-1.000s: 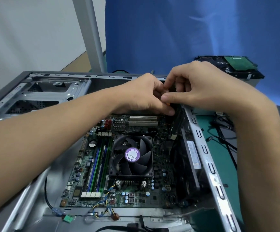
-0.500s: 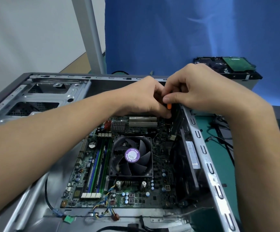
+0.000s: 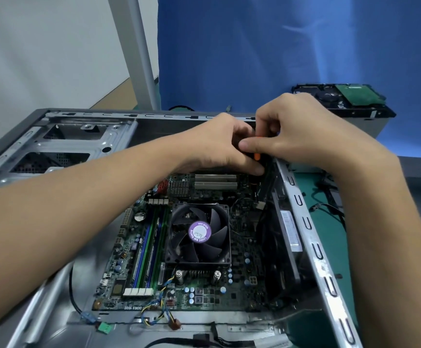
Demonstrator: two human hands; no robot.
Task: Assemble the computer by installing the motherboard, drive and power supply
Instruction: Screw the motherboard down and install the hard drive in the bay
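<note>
A person's left hand [image 3: 219, 144] and right hand [image 3: 305, 131] meet at the far right corner of an open grey steel case [image 3: 307, 223]. Both sets of fingers are curled and pinched together on a small orange-and-black part [image 3: 257, 156]; what the part is cannot be told. The case lies on its side, and its right rail is a scuffed strip punched with U-shaped slots.

Inside, the green motherboard [image 3: 242, 249] lies flat on the case floor. It carries a square black cooler fan [image 3: 199, 232] with a round purple label, long blue and green memory slots [image 3: 149, 247] and two white expansion slots [image 3: 215, 182]. A stamped metal drive cage [image 3: 78, 144] fills the far left of the case. Thin coloured cables [image 3: 159, 315] trail off the board's near edge.

The hard drive [image 3: 350, 96] sits outside the case at the far right, circuit side up, on a pale box in front of a blue backdrop [image 3: 254, 59]. A teal mat [image 3: 327, 252] runs along the right of the case. Bare sheet metal shows left of the board, while the hands crowd close against the right rail.
</note>
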